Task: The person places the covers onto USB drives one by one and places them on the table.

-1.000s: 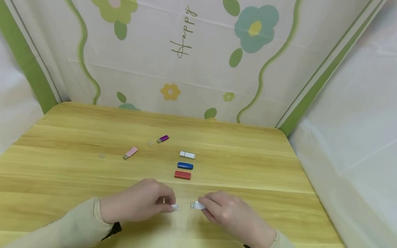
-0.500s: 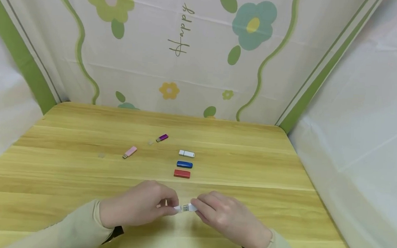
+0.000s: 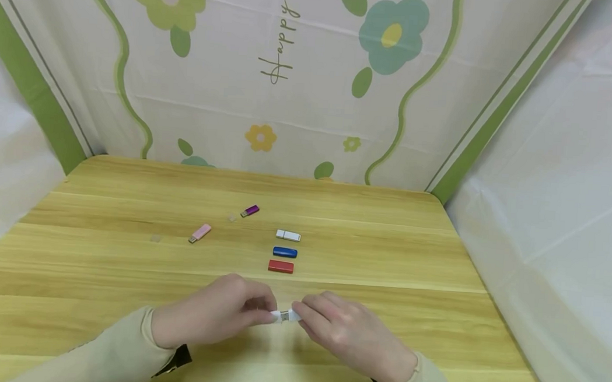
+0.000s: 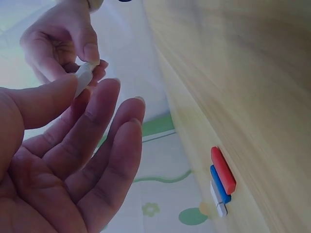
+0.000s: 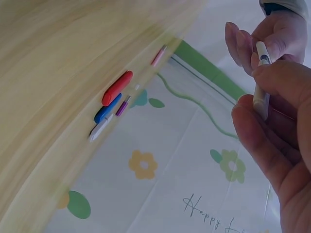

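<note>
Fingers of the left hand point(image 3: 214, 314) pinch a small white cap point(image 3: 276, 316), while those of the right hand point(image 3: 352, 334) grip the body of a white USB stick point(image 3: 293, 316), end to end with it above the table point(image 3: 386, 248). Some metal plug point(image 3: 285, 316) shows between the two. Fitting the cap seems the step in hand, not yet finished; the next move likely calls for good alignment and a gentle, straight push until the metal is covered. Just beyond lie a red stick point(image 3: 281, 266) and a blue stick point(image 3: 284, 252).
</note>
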{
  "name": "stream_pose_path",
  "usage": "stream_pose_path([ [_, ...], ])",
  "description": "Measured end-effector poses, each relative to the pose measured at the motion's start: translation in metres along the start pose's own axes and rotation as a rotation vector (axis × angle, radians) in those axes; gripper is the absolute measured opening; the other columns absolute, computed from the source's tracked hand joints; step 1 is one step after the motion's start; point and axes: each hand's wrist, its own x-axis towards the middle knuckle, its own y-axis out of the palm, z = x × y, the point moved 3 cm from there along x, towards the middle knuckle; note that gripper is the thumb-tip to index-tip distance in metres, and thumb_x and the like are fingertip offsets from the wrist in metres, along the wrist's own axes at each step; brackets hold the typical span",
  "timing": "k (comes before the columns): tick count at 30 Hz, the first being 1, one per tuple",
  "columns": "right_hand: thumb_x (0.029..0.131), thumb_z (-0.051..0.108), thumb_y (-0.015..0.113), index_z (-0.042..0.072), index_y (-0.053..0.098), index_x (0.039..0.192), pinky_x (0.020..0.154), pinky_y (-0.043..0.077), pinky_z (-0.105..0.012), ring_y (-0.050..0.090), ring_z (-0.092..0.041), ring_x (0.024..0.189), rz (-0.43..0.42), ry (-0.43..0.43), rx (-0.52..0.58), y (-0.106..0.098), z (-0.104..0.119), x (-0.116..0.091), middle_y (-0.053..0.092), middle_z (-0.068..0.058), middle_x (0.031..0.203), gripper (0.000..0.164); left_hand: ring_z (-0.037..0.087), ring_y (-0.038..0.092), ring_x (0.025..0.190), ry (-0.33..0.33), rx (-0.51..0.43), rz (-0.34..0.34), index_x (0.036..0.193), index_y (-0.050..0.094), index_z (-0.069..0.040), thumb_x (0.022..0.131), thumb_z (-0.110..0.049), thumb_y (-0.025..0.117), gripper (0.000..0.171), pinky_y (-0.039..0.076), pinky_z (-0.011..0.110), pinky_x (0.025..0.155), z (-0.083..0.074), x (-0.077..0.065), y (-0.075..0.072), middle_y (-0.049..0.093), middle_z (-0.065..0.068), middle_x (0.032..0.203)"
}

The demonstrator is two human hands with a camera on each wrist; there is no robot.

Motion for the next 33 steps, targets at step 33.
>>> stream_pose_path([
  [33,0.075,0.01,0.086,0.003,0.071,0.106,0.079,0.052,-0.016,0.064,-0.01,0.085,0.012,0.072,-0.006,0.002,0.008,0.021,0.067,0.0,0.096,0.035,-0.001,0.052,0.06,0.371,0.552,-0.355,0.089,0.072,-0.01,0.08,-0.02,0.083,0.017,0.043,0.012,0.056,-0.016,-0.015,0.004,0.065,-0.009,0.072],
])
